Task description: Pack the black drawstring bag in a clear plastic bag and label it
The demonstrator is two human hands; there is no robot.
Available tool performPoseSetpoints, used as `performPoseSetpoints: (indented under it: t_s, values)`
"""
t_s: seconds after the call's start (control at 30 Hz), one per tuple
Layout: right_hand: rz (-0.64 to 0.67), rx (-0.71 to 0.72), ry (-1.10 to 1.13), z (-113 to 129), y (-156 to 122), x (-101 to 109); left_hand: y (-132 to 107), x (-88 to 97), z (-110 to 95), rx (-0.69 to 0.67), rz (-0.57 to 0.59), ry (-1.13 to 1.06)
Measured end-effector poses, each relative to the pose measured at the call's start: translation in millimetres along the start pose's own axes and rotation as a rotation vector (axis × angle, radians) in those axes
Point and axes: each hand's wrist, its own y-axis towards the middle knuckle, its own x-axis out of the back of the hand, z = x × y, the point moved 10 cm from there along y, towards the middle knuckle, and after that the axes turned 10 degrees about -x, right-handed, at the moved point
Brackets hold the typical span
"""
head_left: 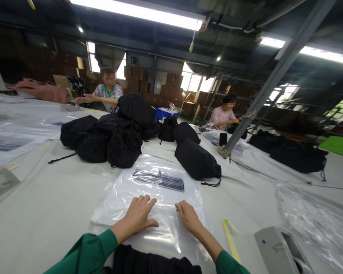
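A stack of clear plastic bags [157, 194] with a black printed label panel lies flat on the white-covered table in front of me. My left hand [138, 214] rests over the left part of the stack, thumb and fingers spread. On the right side, my right hand [188, 217] has its fingers curled together at the plastic, seemingly pinching the top bag; the fingertips are partly hidden. Close to my body, at the bottom edge of the view, lies a black cloth item [154, 262], partly cut off.
Black drawstring pouches [125, 148] are heaped beyond the bags, with another pouch [197, 160] at their right. A tape dispenser [280, 251], a yellow strip [231, 239] and loose plastic film [311, 224] lie at right. A slanted metal post [254, 102] and two co-workers stand farther back.
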Motion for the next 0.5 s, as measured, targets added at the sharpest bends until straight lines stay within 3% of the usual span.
performPoseSetpoints:
  t_s: [0.17,0.33,0.43,0.5]
  values:
    - [-0.079,0.014,0.035,-3,12,13,15,-18.2,29,0.081,-0.001,0.025]
    - [-0.198,0.006,0.08,16,1,29,24,-10.9,46,0.09,-0.08,-0.009]
    - [-0.262,0.159,0.008,45,-17,31,29,-4.3,48,0.075,-0.118,-0.023]
    - [-0.297,0.207,-0.049,48,-24,32,31,-1.1,46,0.054,-0.134,-0.041]
